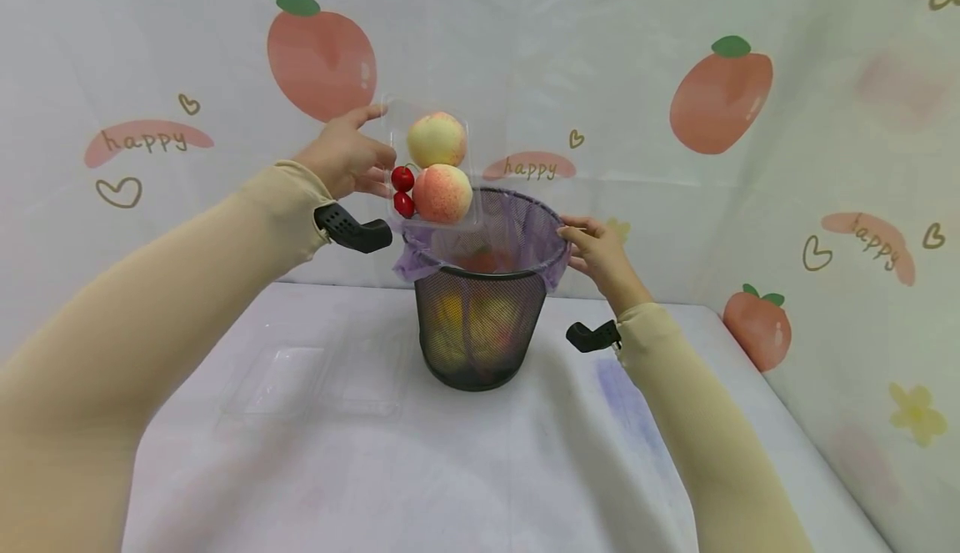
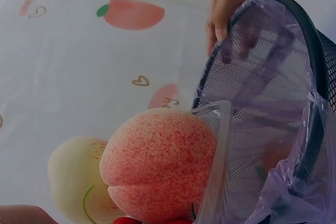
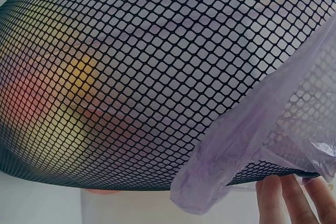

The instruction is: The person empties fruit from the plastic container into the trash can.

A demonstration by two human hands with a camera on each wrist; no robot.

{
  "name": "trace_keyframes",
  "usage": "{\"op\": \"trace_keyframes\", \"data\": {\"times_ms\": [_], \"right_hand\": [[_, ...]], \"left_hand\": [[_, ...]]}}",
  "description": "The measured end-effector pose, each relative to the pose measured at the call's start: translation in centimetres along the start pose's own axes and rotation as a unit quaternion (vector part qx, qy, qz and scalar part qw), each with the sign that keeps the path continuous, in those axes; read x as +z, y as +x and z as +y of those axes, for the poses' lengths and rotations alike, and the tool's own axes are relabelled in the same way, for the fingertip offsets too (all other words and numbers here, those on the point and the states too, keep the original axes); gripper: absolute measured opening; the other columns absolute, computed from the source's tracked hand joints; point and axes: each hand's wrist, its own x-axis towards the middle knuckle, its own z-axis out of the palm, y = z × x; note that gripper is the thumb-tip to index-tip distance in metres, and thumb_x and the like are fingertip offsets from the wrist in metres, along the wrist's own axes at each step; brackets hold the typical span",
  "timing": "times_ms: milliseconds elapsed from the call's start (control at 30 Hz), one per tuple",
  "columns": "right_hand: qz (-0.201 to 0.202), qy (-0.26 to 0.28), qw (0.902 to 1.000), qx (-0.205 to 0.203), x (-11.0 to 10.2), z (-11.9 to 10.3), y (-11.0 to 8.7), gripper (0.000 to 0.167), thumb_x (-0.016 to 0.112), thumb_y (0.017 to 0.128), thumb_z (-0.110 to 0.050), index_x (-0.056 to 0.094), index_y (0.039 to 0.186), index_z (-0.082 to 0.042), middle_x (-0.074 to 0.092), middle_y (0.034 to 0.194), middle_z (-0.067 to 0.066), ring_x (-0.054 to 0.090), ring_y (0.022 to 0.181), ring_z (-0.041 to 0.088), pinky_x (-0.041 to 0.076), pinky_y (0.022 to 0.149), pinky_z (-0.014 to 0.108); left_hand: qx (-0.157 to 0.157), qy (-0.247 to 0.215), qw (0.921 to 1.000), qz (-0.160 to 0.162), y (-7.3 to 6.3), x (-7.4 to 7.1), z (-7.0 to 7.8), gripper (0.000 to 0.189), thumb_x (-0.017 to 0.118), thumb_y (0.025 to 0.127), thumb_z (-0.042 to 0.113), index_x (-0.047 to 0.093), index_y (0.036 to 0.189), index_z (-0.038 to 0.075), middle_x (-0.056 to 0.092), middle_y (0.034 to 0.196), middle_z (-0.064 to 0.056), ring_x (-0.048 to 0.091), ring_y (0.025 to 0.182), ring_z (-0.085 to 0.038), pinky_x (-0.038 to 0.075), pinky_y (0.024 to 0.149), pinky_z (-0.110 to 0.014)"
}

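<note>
My left hand [image 1: 348, 153] grips the left edge of a clear plastic tray [image 2: 220, 150], tilted up over the near left rim of a black mesh bin [image 1: 491, 274]. In the tray are a pale peach [image 1: 437, 140], a redder peach [image 1: 442, 194] and two red cherries [image 1: 402, 178]. The left wrist view shows the tray's wall beside the bin's mouth. At the bin's right, my right hand [image 1: 600, 253] pinches the rim over a purple plastic bag [image 1: 525, 228] that lines it. Blurred yellow and red fruit [image 3: 31, 98] shows through the mesh.
Two clear plastic trays, one on the left [image 1: 281, 382] and one nearer the bin [image 1: 363, 382], lie on the white-covered table [image 1: 450, 470]. A white cloth [image 1: 600, 52] printed with fruit hangs close behind the bin.
</note>
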Motion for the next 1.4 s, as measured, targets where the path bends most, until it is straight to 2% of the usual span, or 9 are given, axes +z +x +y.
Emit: {"op": "trace_keyframes", "data": {"times_ms": [67, 200, 300, 633, 833, 933, 1067, 1233, 1400], "right_hand": [[0.0, -0.005, 1.0, -0.005, -0.02, 0.06, -0.01, 0.047, 0.055, 0.096, -0.016, 0.045, 0.14, -0.001, 0.054, 0.102, -0.005, 0.063, 0.078, 0.005, 0.054, 0.07, 0.014], [0.0, -0.005, 0.9999, -0.01, -0.01, 0.12, 0.03, 0.046, 0.055, 0.096, -0.016, 0.046, 0.139, -0.001, 0.054, 0.102, -0.005, 0.063, 0.077, 0.005, 0.055, 0.071, 0.014], [0.001, -0.001, 1.0, -0.009, -0.02, 0.14, 0.09, 0.047, 0.056, 0.096, -0.016, 0.046, 0.139, 0.0, 0.054, 0.102, -0.004, 0.063, 0.078, 0.005, 0.055, 0.071, 0.014], [0.0, -0.004, 1.0, -0.002, 0.0, 0.09, 0.01, 0.047, 0.055, 0.097, -0.016, 0.045, 0.14, 0.0, 0.054, 0.104, -0.004, 0.064, 0.082, 0.008, 0.055, 0.072, 0.014], [-0.005, -0.004, 1.0, -0.006, 0.06, 0.06, -0.16, 0.049, 0.055, 0.097, -0.015, 0.043, 0.14, 0.003, 0.054, 0.101, -0.003, 0.064, 0.079, 0.007, 0.055, 0.072, 0.014], [-0.002, -0.001, 1.0, -0.004, 0.09, 0.05, -0.13, 0.049, 0.056, 0.096, -0.015, 0.044, 0.14, 0.003, 0.055, 0.099, -0.004, 0.063, 0.078, 0.007, 0.055, 0.072, 0.014], [0.004, 0.0, 1.0, 0.003, 0.09, 0.1, 0.04, 0.046, 0.057, 0.096, -0.016, 0.047, 0.138, -0.001, 0.056, 0.1, -0.005, 0.064, 0.08, 0.008, 0.055, 0.071, 0.014], [0.006, 0.003, 1.0, 0.005, 0.09, 0.12, 0.07, 0.043, 0.057, 0.096, -0.017, 0.05, 0.136, -0.004, 0.055, 0.101, -0.005, 0.064, 0.081, 0.008, 0.055, 0.071, 0.015], [0.003, 0.003, 1.0, -0.005, 0.01, 0.21, 0.02, 0.044, 0.056, 0.096, -0.015, 0.048, 0.137, -0.001, 0.056, 0.099, -0.005, 0.064, 0.077, 0.006, 0.055, 0.071, 0.015]], "left_hand": [[0.008, 0.004, 0.9999, 0.005, -0.06, 0.12, 0.02, 0.087, 0.049, 0.086, -0.009, 0.021, 0.153, 0.039, 0.037, 0.128, -0.013, 0.055, 0.088, -0.027, 0.06, 0.054, -0.031], [0.019, 0.012, 0.9997, 0.01, -0.28, 0.32, 0.09, 0.086, 0.048, 0.087, -0.009, 0.021, 0.153, 0.04, 0.028, 0.146, -0.014, 0.051, 0.103, -0.033, 0.061, 0.061, -0.033], [0.027, 0.018, 0.9994, 0.016, -0.39, 0.39, 0.12, 0.085, 0.049, 0.088, -0.008, 0.022, 0.153, 0.04, 0.022, 0.154, -0.012, 0.051, 0.105, -0.033, 0.062, 0.065, -0.035], [0.052, 0.046, 0.9974, 0.021, -0.63, 0.5, 0.14, 0.084, 0.049, 0.088, -0.008, 0.022, 0.154, 0.037, 0.017, 0.157, -0.007, 0.05, 0.098, -0.029, 0.061, 0.067, -0.034], [0.064, 0.056, 0.9962, 0.02, -0.74, 0.58, -0.02, 0.085, 0.049, 0.088, -0.008, 0.021, 0.153, 0.038, 0.014, 0.159, -0.003, 0.05, 0.107, -0.032, 0.06, 0.078, -0.04], [0.071, 0.063, 0.9953, 0.021, -0.68, 0.59, -0.12, 0.086, 0.049, 0.087, -0.008, 0.022, 0.153, 0.039, 0.016, 0.158, -0.003, 0.051, 0.092, -0.025, 0.06, 0.078, -0.04], [0.082, 0.07, 0.9939, 0.023, -0.58, 0.61, -0.18, 0.087, 0.05, 0.085, -0.009, 0.023, 0.153, 0.038, 0.018, 0.155, -0.002, 0.043, 0.072, -0.017, 0.061, 0.075, -0.039], [0.093, 0.076, 0.9924, 0.03, -0.59, 0.56, -0.12, 0.087, 0.05, 0.085, -0.01, 0.025, 0.152, 0.038, 0.017, 0.158, 0.0, 0.042, 0.063, -0.014, 0.06, 0.076, -0.041], [0.101, 0.106, 0.9884, 0.038, -0.62, 0.53, 0.03, 0.083, 0.052, 0.088, -0.005, 0.025, 0.152, 0.039, 0.011, 0.162, 0.006, 0.037, 0.053, -0.011, 0.06, 0.075, -0.04]]}}
